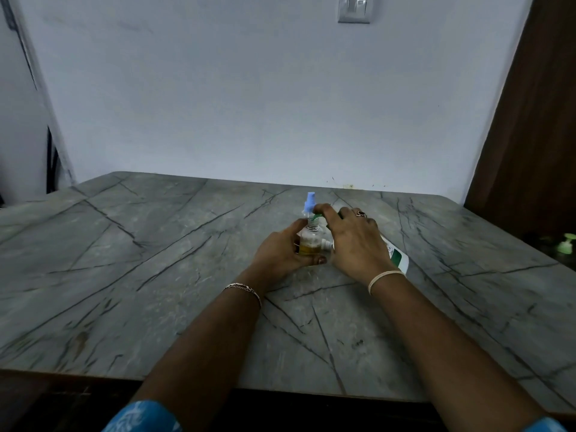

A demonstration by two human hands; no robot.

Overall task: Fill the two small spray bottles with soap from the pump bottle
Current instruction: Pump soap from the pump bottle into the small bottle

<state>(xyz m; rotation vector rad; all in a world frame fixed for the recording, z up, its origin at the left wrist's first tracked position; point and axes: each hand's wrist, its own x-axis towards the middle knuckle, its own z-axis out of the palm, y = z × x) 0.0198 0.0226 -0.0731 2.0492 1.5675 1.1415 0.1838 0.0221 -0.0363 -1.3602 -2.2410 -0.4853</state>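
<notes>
My left hand grips a small clear spray bottle that stands uncapped on the marble table, with yellow soap in its lower part. My right hand holds the top of the white pump bottle with a green label, fingers curled over the pump head. The green nozzle sits right above the small bottle's open neck. Most of the pump bottle is hidden under my hand. A second small spray bottle with a blue cap stands just behind. A white cap part lies beside the held bottle.
A wall runs along the table's far edge, with a switch plate high up. A brown wooden panel stands at the right. A pale green pump top shows on a dark surface beyond the table's right edge.
</notes>
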